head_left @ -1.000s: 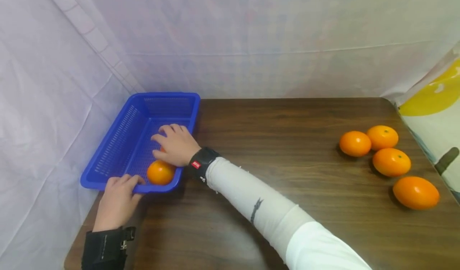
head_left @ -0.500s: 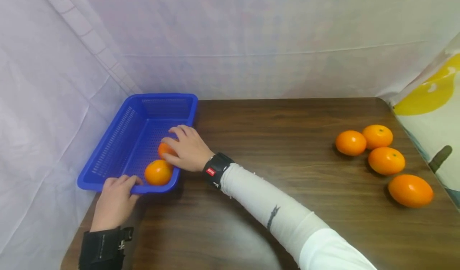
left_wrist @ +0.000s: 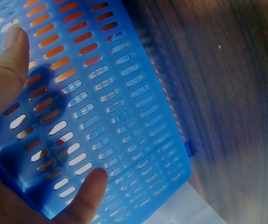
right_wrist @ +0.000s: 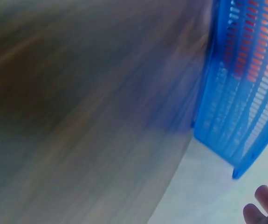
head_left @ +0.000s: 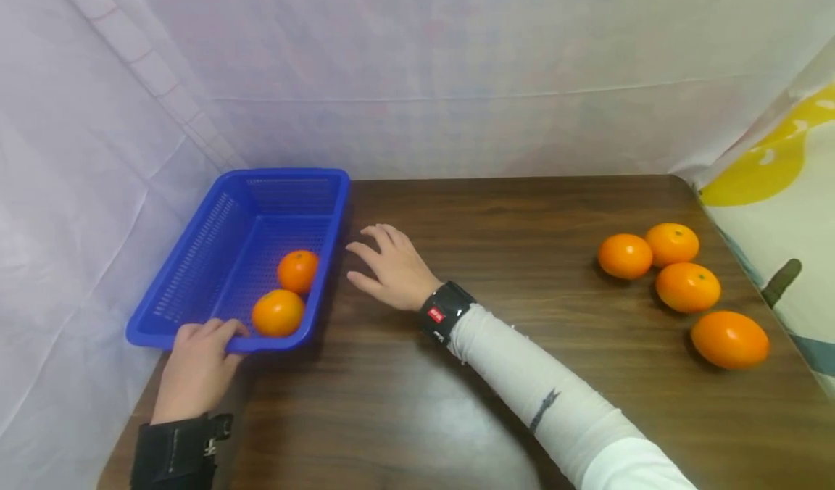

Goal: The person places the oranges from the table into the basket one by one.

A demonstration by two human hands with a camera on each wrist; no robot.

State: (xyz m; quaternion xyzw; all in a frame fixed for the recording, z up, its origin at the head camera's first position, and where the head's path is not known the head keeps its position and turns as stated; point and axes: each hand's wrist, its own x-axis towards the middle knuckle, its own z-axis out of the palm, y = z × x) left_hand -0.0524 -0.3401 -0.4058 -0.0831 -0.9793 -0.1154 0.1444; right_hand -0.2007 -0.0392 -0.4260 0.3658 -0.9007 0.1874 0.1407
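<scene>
A blue slotted plastic basket (head_left: 238, 258) stands at the table's left, with two oranges inside its near right corner: one orange (head_left: 278, 313) by the front wall, another orange (head_left: 298, 271) just behind it. My left hand (head_left: 198, 367) grips the basket's front rim, fingers over the edge; in the left wrist view its thumb (left_wrist: 13, 65) lies against the slotted wall. To the right of the basket, my right hand (head_left: 398, 269) is over the table with fingers spread and nothing in them. In the right wrist view its fingertips (right_wrist: 266, 198) show at the lower right corner.
Several more oranges are grouped at the right of the brown wooden table (head_left: 457, 403); the nearest orange (head_left: 729, 340) lies by the right edge. A white cloth (head_left: 457, 77) hangs behind the table and along its left.
My right hand has let go of the orange in the basket and moved right, out over the table. My left hand still holds the rim. The view has shifted slightly right.
</scene>
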